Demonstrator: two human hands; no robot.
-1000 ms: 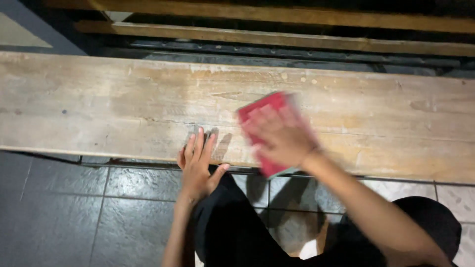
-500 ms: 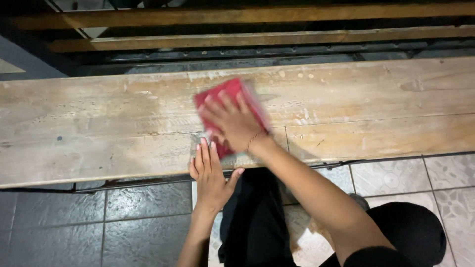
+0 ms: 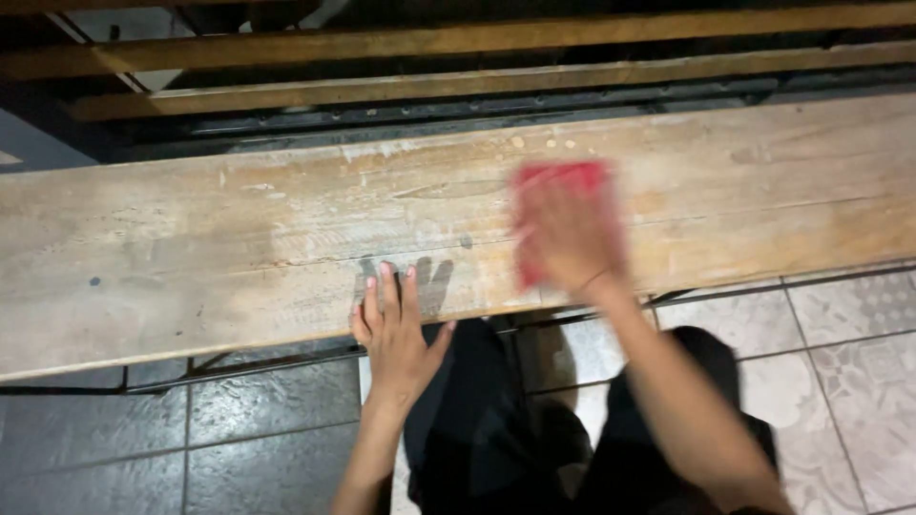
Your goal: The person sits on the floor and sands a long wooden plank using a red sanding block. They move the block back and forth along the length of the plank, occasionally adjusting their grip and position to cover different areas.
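- Wooden bench (image 3: 191,248) – long, pale, worn plank running across the view; scuffed surface with small crumbs near the far edge.
- Tiled floor (image 3: 239,420) – dark tiles below the bench at left, lighter patterned tiles at right.
- Right hand (image 3: 570,238) – blurred, pressed flat on top of the red cloth, fingers spread over it; no grip can be made out.
- Left hand (image 3: 396,329) – open, fingers extended, resting flat on the bench's near edge.
- Red cloth (image 3: 563,179) – lies on the bench right of centre, mostly under the right hand.

Workshop: worn plank (image 3: 239,248), tiled floor (image 3: 840,324)
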